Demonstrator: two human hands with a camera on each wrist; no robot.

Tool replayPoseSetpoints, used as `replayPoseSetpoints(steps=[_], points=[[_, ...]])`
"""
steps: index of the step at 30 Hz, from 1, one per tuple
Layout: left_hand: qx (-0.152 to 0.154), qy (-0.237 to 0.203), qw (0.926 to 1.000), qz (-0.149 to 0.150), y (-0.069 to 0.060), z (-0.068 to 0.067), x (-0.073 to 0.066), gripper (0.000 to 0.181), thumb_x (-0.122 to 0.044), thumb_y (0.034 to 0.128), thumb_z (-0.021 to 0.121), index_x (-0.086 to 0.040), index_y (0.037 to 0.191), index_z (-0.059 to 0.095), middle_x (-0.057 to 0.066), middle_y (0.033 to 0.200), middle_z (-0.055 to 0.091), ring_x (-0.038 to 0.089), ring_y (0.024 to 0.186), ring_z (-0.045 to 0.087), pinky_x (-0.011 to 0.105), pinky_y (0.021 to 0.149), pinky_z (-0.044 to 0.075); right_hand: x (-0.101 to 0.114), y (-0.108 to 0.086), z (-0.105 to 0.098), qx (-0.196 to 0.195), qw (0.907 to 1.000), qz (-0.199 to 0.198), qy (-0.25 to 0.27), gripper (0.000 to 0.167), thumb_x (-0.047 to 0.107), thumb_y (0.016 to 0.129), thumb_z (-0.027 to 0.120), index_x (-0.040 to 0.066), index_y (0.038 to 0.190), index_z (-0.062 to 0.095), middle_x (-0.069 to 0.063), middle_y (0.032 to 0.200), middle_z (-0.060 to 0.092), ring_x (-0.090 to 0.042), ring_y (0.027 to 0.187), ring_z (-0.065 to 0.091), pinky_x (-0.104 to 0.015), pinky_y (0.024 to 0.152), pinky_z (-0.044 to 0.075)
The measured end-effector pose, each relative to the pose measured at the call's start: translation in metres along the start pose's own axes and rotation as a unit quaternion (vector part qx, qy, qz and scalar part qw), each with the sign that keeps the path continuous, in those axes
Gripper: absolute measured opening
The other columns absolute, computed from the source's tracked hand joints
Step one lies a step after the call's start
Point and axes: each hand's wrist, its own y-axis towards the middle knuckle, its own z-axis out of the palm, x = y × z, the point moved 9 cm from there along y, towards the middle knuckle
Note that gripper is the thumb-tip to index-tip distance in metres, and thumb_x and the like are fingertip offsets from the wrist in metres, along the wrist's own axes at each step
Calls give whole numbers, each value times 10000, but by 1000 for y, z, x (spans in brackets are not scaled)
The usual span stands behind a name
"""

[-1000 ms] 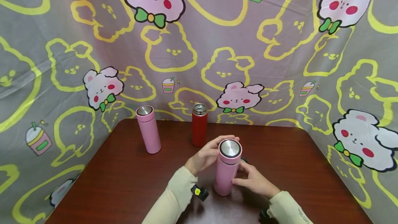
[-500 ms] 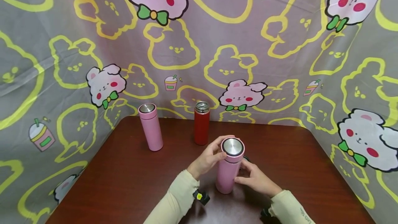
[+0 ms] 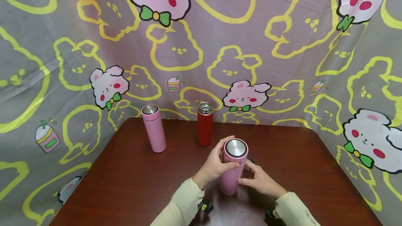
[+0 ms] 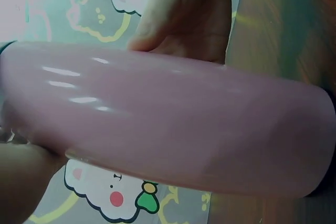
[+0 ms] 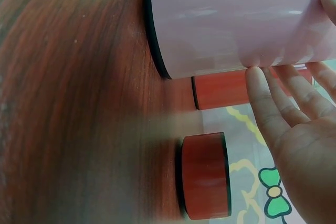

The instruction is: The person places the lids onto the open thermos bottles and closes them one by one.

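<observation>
A pink thermos flask point(image 3: 230, 177) with a steel-topped lid point(image 3: 236, 148) stands upright near the table's front. My left hand point(image 3: 215, 166) grips it at the lid end, thumb across the front just below the steel top. Lower down, my right hand point(image 3: 263, 183) holds the body from the right, thumb on the near side and fingers behind. In the right wrist view its fingertips point(image 5: 256, 77) touch the flask wall. A red cap with dark rims point(image 5: 206, 176) sits on the table behind, largely hidden in the head view.
A second pink flask point(image 3: 155, 132), lid on, stands at the back left. Near it is a red flask point(image 3: 205, 128) with its bare steel neck exposed. Patterned cloth point(image 3: 176, 55) closes off the back and sides of the brown table point(image 3: 141, 184).
My left hand's thumb has moved rightward round the front of the pink flask. The right hand keeps its place on the body. The view has shifted slightly.
</observation>
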Motion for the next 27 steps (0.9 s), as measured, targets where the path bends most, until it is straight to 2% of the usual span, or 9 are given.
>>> replayPoseSetpoints(steps=[2, 8, 14, 17, 20, 27], points=[[-159, 74, 9998, -43, -1, -1, 1, 758, -229, 807, 762, -99, 1406, 316, 80, 1312, 493, 172, 1164, 502, 317, 972, 427, 2, 0, 0, -2, 10000, -1, 5, 514, 5, 856, 668, -67, 1309, 436, -120, 1200, 567, -127, 1025, 598, -420, 846, 503], [-574, 203, 9981, 6, -2, -5, -1, 722, -264, 771, 795, -86, 1331, 377, 63, 1250, 536, 171, 1137, 519, 312, 963, 428, -16, -1, -1, -25, 10000, -23, 21, 506, -14, 861, 654, -46, 1317, 437, -132, 1190, 571, -149, 1016, 606, -392, 835, 511], [-778, 266, 9966, 38, -1, -5, -6, 699, -278, 770, 794, -100, 1319, 400, 48, 1234, 544, 166, 1119, 525, 306, 947, 434, -23, -2, -1, -19, 9999, 47, 165, 424, 32, 869, 664, -11, 1249, 482, -91, 1137, 593, -162, 997, 619, -327, 827, 514], [-822, 254, 9963, 22, -1, -6, -6, 687, -250, 770, 795, -85, 1315, 409, 59, 1225, 551, 167, 1107, 531, 301, 941, 439, -23, -2, -1, -26, 9999, 61, 92, 392, 19, 868, 661, -10, 1221, 494, -78, 1116, 596, -155, 989, 619, -326, 822, 515], [-778, 279, 9966, -60, -1, -7, -4, 689, -230, 767, 799, -66, 1314, 414, 71, 1219, 553, 159, 1102, 531, 295, 951, 435, -20, -2, -1, -10, 9999, 126, 39, 429, -3, 863, 658, -27, 1253, 480, -92, 1130, 589, -147, 986, 619, -331, 820, 517], [-589, 97, 9980, -191, 0, -9, 3, 705, -307, 774, 790, -51, 1324, 429, 87, 1211, 568, 151, 1086, 538, 299, 955, 432, 6, -1, 2, 39, 9998, 176, 26, 473, 17, 866, 662, -70, 1280, 452, -138, 1164, 573, -134, 992, 614, -335, 832, 511]])
